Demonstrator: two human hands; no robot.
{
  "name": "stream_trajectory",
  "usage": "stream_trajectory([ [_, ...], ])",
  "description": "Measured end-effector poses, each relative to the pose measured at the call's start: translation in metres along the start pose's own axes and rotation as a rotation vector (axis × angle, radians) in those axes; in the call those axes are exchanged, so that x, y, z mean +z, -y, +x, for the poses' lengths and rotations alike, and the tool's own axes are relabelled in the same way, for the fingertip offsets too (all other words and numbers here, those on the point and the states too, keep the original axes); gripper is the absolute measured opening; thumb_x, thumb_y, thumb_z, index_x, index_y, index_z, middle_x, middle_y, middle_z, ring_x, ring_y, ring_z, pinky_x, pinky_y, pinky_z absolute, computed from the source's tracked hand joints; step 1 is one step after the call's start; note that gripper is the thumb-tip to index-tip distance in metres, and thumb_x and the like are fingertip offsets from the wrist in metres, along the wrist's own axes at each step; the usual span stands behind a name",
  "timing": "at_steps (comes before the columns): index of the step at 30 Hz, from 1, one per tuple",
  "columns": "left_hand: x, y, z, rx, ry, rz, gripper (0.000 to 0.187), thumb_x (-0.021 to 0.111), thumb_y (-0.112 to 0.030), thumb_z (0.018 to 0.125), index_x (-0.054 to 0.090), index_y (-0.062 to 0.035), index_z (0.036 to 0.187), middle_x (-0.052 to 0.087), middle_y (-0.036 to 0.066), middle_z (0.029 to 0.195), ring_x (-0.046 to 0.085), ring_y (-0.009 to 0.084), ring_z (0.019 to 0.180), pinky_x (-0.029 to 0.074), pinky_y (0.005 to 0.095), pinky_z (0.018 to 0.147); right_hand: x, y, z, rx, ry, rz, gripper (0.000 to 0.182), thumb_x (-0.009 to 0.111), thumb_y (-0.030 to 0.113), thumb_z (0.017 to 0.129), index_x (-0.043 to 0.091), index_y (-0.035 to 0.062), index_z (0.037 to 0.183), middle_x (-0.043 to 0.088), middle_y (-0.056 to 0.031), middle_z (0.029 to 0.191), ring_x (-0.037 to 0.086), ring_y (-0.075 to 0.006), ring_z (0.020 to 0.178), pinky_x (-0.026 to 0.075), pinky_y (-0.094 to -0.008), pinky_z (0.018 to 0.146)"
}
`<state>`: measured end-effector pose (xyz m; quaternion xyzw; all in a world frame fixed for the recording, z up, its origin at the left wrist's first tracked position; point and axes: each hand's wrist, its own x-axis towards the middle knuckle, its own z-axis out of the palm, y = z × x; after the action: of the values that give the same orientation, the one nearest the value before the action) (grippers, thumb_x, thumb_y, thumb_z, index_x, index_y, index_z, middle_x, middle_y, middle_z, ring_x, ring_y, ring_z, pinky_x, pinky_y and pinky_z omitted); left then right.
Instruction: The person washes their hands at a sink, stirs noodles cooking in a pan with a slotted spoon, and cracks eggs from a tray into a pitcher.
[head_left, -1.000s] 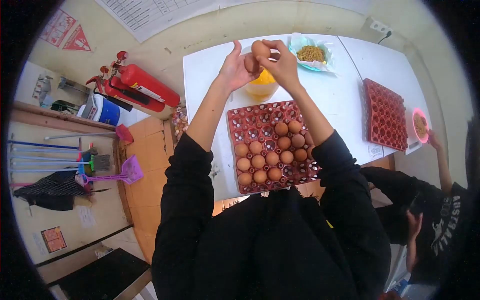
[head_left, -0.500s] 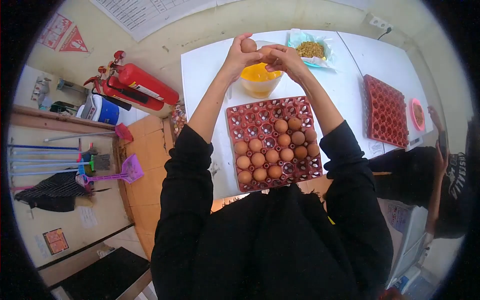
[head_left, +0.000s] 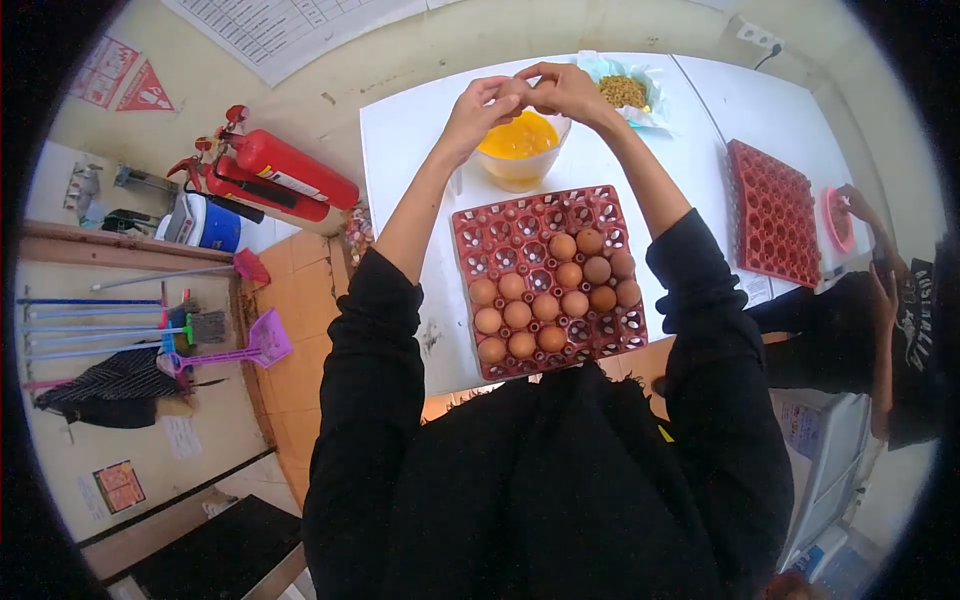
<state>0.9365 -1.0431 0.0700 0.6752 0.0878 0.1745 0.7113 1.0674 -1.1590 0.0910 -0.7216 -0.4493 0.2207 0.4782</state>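
Observation:
Over the far side of a clear bowl (head_left: 522, 172), my left hand (head_left: 480, 112) is closed around a brown egg (head_left: 513, 89). My right hand (head_left: 567, 92) meets it there, its fingers curled on a second egg that is mostly hidden. Yellow beaten-looking egg (head_left: 518, 138) fills part of the bowl below both hands. Closer to my body lies a reddish-brown egg tray (head_left: 500, 238) with several brown eggs in its cups, mostly in the middle and near rows.
A lined container of brown crumbly food (head_left: 624, 92) stands at the back. To the right are another egg tray (head_left: 775, 215) and a pink bowl (head_left: 838, 220), where another person's hand (head_left: 858, 204) reaches. Red fire extinguishers (head_left: 285, 165) are at the left wall.
My hands have come closer together, bringing the two eggs against each other above the bowl. At the right, the other person's hand has moved to the pink bowl.

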Motion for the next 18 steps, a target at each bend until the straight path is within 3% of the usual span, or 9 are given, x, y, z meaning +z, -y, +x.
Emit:
stream_trajectory([
  [2, -0.002, 0.004, 0.002, 0.033, -0.007, 0.021, 0.048, 0.059, -0.017, 0.076, 0.040, 0.0018, 0.115, 0.052, 0.015, 0.103, 0.057, 0.0187, 0.086, 0.049, 0.0260, 0.071, 0.001, 0.006, -0.001, 0.026, -0.006, -0.143, 0.048, 0.064, 0.038, 0.060, 0.060, 0.0053, 0.095, 0.060, -0.0073, 0.064, 0.059, -0.0134, 0.055, 0.046, -0.0241, 0.056],
  [5, -0.002, 0.003, 0.001, 0.107, -0.049, 0.289, 0.040, 0.058, -0.020, 0.078, 0.048, 0.0005, 0.110, 0.055, 0.013, 0.099, 0.059, 0.0189, 0.083, 0.049, 0.0264, 0.070, 0.002, 0.009, -0.005, 0.068, -0.010, -0.261, 0.047, 0.062, 0.040, 0.057, 0.062, 0.0091, 0.092, 0.062, -0.0082, 0.069, 0.061, -0.0179, 0.061, 0.048, -0.0282, 0.060],
  [7, 0.002, 0.003, -0.002, 0.222, -0.178, 0.643, 0.038, 0.063, -0.024, 0.073, 0.055, -0.0021, 0.104, 0.060, 0.013, 0.092, 0.060, 0.0179, 0.078, 0.048, 0.0267, 0.068, 0.007, 0.005, -0.004, 0.047, -0.055, -0.333, 0.045, 0.062, 0.040, 0.057, 0.063, 0.0114, 0.091, 0.062, -0.0082, 0.071, 0.061, -0.0199, 0.065, 0.048, -0.0299, 0.062],
  [13, 0.013, 0.002, -0.007, 0.393, -0.312, 0.846, 0.037, 0.063, -0.023, 0.069, 0.058, -0.0035, 0.101, 0.062, 0.014, 0.079, 0.062, 0.0202, 0.072, 0.048, 0.0294, 0.065, 0.012, -0.004, -0.001, 0.062, -0.084, -0.411, 0.041, 0.060, 0.042, 0.057, 0.064, 0.0162, 0.089, 0.063, -0.0075, 0.075, 0.061, -0.0237, 0.071, 0.048, -0.0331, 0.065],
  [18, 0.014, -0.002, -0.011, 0.340, -0.271, 0.830, 0.036, 0.061, -0.018, 0.070, 0.057, -0.0040, 0.102, 0.060, 0.013, 0.071, 0.060, 0.0197, 0.066, 0.047, 0.0289, 0.063, 0.009, -0.001, -0.004, 0.065, -0.108, -0.414, 0.042, 0.059, 0.044, 0.060, 0.064, 0.0170, 0.092, 0.063, -0.0055, 0.072, 0.061, -0.0225, 0.069, 0.048, -0.0324, 0.064],
])
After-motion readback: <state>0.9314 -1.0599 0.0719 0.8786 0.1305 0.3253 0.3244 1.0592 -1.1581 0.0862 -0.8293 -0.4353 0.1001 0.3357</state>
